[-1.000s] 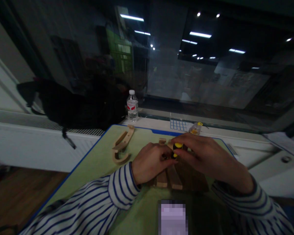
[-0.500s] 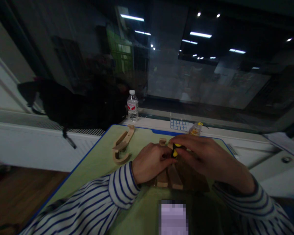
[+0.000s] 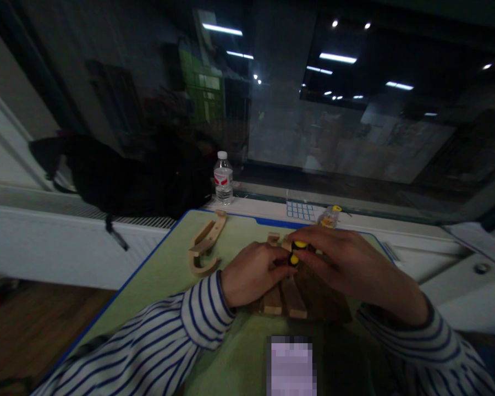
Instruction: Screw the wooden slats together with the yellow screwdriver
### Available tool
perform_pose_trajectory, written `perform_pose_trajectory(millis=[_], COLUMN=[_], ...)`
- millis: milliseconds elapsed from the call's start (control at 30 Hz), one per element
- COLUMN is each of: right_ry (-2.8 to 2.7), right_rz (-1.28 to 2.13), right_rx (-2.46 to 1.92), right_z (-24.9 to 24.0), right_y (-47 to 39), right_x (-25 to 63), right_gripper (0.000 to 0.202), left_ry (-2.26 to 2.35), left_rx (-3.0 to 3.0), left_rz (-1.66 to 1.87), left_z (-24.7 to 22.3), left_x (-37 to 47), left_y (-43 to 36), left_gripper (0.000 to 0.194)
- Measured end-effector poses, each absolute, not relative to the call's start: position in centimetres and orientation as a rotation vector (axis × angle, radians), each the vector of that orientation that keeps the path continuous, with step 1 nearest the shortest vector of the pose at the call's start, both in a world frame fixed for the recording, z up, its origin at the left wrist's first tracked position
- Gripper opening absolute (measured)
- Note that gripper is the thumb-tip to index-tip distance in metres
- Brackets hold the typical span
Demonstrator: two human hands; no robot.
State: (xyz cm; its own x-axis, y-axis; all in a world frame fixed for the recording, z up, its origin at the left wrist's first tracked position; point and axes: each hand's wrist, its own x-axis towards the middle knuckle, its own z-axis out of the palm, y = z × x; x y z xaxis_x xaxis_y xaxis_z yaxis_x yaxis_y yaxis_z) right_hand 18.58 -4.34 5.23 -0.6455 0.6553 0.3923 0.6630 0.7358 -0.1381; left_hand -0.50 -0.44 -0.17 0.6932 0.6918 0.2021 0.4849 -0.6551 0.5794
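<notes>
My right hand [image 3: 346, 261] pinches a small yellow and black piece [image 3: 300, 245] between thumb and fingers. Just left of it, my left hand [image 3: 253, 272] has its fingers closed on the lower yellow and black part [image 3: 293, 259]. Whether the two parts are one object, I cannot tell. Both hands are above a brown wooden board [image 3: 330, 300]. Two light wooden strips [image 3: 273, 302] [image 3: 296, 301] extend toward me beneath the fingers. A small wooden block [image 3: 273, 238] shows behind my left hand.
Curved wooden pieces [image 3: 204, 267] lie at the left of the green table [image 3: 157, 291]. Behind it stand a water bottle [image 3: 223, 179] and a small bag with a yellow top [image 3: 329, 216] on the sill. A pixelated lilac object [image 3: 292, 368] is at the near edge.
The yellow and black piece in my right hand has turned slightly, showing more yellow. Both hands stay almost in place.
</notes>
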Motion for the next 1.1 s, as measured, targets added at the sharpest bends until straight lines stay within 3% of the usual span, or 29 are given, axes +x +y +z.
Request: perform_pose_trajectory(millis=[1100], right_ry=[-2.504], right_rz=[-0.040], right_rx=[-1.029], right_z=[5.25], right_y=[-4.40], right_x=[18.58], right_gripper=[0.026], left_ry=[0.857], left_rx=[2.431], left_rz=[0.492], left_z=[0.28], left_x=[-0.57], left_y=[-0.48], left_gripper=[0.022])
